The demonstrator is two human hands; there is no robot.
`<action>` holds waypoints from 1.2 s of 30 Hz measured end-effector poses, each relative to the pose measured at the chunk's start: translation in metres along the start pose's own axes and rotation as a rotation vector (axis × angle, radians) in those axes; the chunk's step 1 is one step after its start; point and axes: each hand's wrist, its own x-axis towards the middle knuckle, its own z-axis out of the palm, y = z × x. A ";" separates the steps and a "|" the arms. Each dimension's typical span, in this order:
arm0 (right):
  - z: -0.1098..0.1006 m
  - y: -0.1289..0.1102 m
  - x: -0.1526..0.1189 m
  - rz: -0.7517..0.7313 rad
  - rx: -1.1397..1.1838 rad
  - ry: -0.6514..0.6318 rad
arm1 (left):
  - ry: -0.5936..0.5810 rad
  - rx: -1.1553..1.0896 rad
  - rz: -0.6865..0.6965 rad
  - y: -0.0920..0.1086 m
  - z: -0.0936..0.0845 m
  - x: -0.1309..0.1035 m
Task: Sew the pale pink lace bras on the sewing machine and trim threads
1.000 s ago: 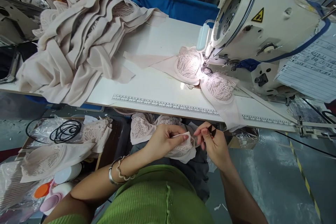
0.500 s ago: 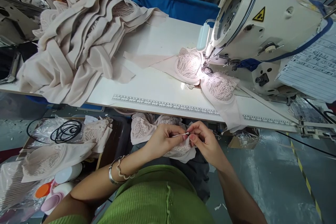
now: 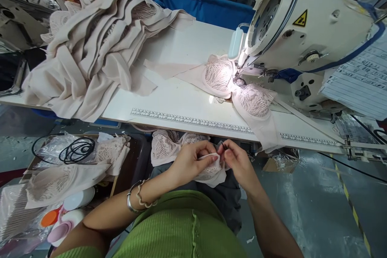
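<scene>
A pale pink lace bra (image 3: 210, 172) lies over my lap, below the table edge. My left hand (image 3: 192, 161) is closed in a pinch on the bra's fabric edge. Close beside it, my right hand (image 3: 237, 161) has its fingers drawn together around a small dark, thin tool (image 3: 224, 145); its kind cannot be made out. The right fingertips are at the same fabric edge. Another lace bra (image 3: 255, 100) rests on the table under the lit needle area of a white sewing machine (image 3: 326, 20).
A heap of pale pink bras (image 3: 90, 56) covers the left of the white table (image 3: 172, 109), which has a printed ruler along its front. Below left stands a box with a coiled black cord (image 3: 76, 150) and bra pieces. A narrow strap (image 3: 302, 119) runs to the right edge.
My right hand has drawn slightly away from the left fingertips and turned, and the dark tool now points up. The left hand still pinches the fabric, with more of its edge showing.
</scene>
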 end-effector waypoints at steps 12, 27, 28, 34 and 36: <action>-0.032 -0.011 -0.037 -0.315 -0.096 0.306 | -0.155 0.591 0.286 -0.009 -0.084 -0.010; -0.044 0.015 -0.019 -0.372 0.151 0.326 | 0.213 0.116 0.223 -0.020 -0.079 -0.026; -0.045 0.018 -0.018 -0.364 0.144 0.345 | 0.231 0.121 0.207 -0.019 -0.078 -0.027; -0.044 0.030 -0.007 -0.285 -0.043 0.455 | 0.322 0.211 0.192 -0.011 -0.068 -0.032; -0.037 0.024 -0.004 -0.312 -0.241 0.582 | 0.339 0.245 0.187 -0.009 -0.063 -0.032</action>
